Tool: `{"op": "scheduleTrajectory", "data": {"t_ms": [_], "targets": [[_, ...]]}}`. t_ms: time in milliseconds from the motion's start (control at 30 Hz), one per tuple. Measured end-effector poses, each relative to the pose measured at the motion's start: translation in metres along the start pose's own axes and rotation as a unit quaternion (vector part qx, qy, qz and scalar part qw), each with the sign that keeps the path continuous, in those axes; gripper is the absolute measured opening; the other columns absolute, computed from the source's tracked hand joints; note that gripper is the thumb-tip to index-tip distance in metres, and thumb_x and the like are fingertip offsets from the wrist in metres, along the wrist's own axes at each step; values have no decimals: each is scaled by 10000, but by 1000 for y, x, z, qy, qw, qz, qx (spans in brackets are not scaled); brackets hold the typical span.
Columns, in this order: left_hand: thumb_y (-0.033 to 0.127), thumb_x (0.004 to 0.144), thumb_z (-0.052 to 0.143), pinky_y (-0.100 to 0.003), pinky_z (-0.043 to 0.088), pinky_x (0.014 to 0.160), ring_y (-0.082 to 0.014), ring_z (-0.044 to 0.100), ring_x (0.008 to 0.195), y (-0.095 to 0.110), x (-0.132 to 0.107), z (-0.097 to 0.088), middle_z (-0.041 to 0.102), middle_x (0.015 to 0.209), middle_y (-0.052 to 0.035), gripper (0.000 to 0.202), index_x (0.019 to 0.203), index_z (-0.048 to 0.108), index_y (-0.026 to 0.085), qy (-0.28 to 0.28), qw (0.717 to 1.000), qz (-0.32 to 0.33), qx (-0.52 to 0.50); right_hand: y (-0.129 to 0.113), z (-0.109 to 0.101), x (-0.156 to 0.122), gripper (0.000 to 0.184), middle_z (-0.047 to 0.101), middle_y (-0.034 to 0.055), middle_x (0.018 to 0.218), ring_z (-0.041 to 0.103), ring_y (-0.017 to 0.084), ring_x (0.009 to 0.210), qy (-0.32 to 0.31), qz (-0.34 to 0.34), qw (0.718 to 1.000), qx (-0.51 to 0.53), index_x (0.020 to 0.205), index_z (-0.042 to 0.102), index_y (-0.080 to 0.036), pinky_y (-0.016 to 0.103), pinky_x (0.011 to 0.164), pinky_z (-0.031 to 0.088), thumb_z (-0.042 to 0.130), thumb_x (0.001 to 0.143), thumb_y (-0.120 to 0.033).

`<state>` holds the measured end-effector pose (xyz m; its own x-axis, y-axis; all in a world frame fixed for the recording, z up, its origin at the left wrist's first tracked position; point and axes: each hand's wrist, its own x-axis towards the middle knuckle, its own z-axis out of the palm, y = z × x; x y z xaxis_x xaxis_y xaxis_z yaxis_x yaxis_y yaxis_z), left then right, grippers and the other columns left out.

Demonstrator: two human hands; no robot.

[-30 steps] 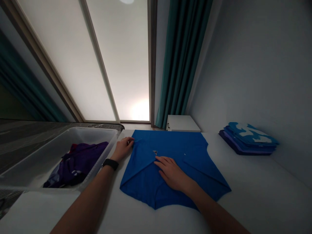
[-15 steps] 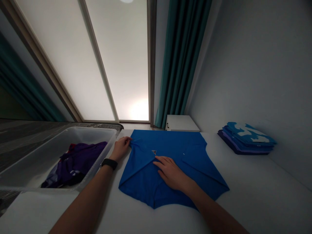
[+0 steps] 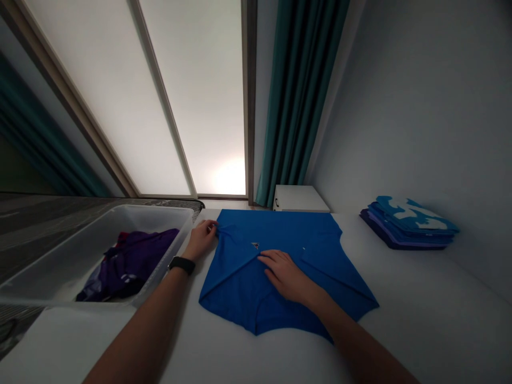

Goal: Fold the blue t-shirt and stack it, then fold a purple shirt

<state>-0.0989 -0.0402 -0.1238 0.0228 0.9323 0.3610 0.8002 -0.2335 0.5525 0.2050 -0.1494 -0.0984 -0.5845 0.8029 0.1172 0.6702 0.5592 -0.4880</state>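
A blue T-shirt (image 3: 280,229) lies spread on the white table (image 3: 296,362), its sleeves at the left and right and its neckline towards me. Small marks show on its upper face. My left hand (image 3: 202,238), with a dark band on the wrist, pinches the shirt's far left edge between thumb and fingers. On the middle of the shirt rests my right hand (image 3: 285,274), flat with the fingers stretched out, beside the small logo (image 3: 255,246). A slanting crease runs from the left sleeve to the right fingertips.
To the left stands a translucent plastic tub (image 3: 154,209) with purple clothes (image 3: 138,261) in it. A stack of folded blue and purple clothes (image 3: 408,224) lies at the right by the wall. Behind the table are a white cabinet (image 3: 300,197) and a teal curtain (image 3: 302,106).
Both hands keep their places on the T-shirt. The whole view has shifted slightly, with the table's things appearing a little higher and further right.
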Motion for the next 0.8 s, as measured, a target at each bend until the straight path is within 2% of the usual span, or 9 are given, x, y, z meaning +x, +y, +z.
{"op": "scheduleTrajectory", "data": {"t_ms": [133, 233, 333, 433, 533, 633, 733, 800], "targets": [[284, 836, 444, -292, 446, 687, -169, 574, 714, 8, -11, -4, 584, 833, -34, 247, 954, 633, 179, 9, 1000, -2, -11, 5, -1, 0, 415, 512, 88, 1392, 417, 236, 1308, -7, 11, 1000, 13, 1362, 514, -218, 468, 1104, 326, 374, 975, -276], [291, 849, 454, -281, 422, 642, -176, 567, 695, 19, -22, -10, 574, 748, -9, 198, 950, 594, 194, -22, 1000, -15, -9, 5, 0, 0, 419, 498, 81, 1408, 406, 238, 1319, -15, 14, 1000, 13, 1363, 516, -233, 473, 1105, 321, 366, 979, -309], [312, 881, 437, -275, 394, 603, -178, 561, 662, 36, -37, -21, 569, 703, 2, 171, 936, 557, 204, -82, 997, 0, -1, 6, 1, 0, 422, 492, 79, 1416, 398, 239, 1327, -19, 19, 1000, 7, 1364, 515, -237, 472, 1105, 317, 359, 981, -325], [360, 907, 436, -282, 376, 601, -177, 549, 640, 56, -61, -37, 575, 715, -2, 179, 917, 541, 215, -167, 982, 77, 29, 7, 2, 1, 419, 502, 84, 1406, 410, 240, 1317, -15, 15, 1000, 3, 1359, 519, -235, 472, 1101, 318, 363, 981, -326], [450, 881, 515, -292, 364, 609, -193, 559, 660, 70, -91, -54, 596, 746, -5, 223, 940, 551, 238, -244, 958, 125, 81, 9, 4, 1, 415, 507, 88, 1398, 411, 240, 1316, -11, 10, 1000, -2, 1351, 526, -226, 474, 1101, 317, 371, 979, -324], [440, 855, 572, -313, 383, 670, -219, 592, 748, 71, -117, -67, 638, 848, -25, 224, 969, 554, 248, -271, 946, 133, 115, 12, 6, 1, 415, 505, 89, 1398, 411, 239, 1315, -10, 4, 1000, -2, 1354, 522, -226, 478, 1102, 312, 377, 977, -320], [315, 892, 504, -325, 395, 705, -216, 601, 778, 62, -131, -75, 653, 898, -40, 125, 972, 565, 240, -267, 949, 113, 123, 14, 7, 1, 416, 502, 83, 1402, 408, 236, 1316, -14, 1, 1000, 1, 1358, 517, -235, 480, 1102, 309, 371, 979, -325], [284, 906, 467, -324, 399, 698, -208, 596, 757, 55, -137, -78, 652, 881, -42, 127, 939, 579, 234, -258, 954, 88, 123, 13, 6, 2, 418, 498, 79, 1409, 404, 234, 1320, -16, 3, 1000, 2, 1361, 515, -233, 475, 1104, 308, 365, 981, -324]]}}
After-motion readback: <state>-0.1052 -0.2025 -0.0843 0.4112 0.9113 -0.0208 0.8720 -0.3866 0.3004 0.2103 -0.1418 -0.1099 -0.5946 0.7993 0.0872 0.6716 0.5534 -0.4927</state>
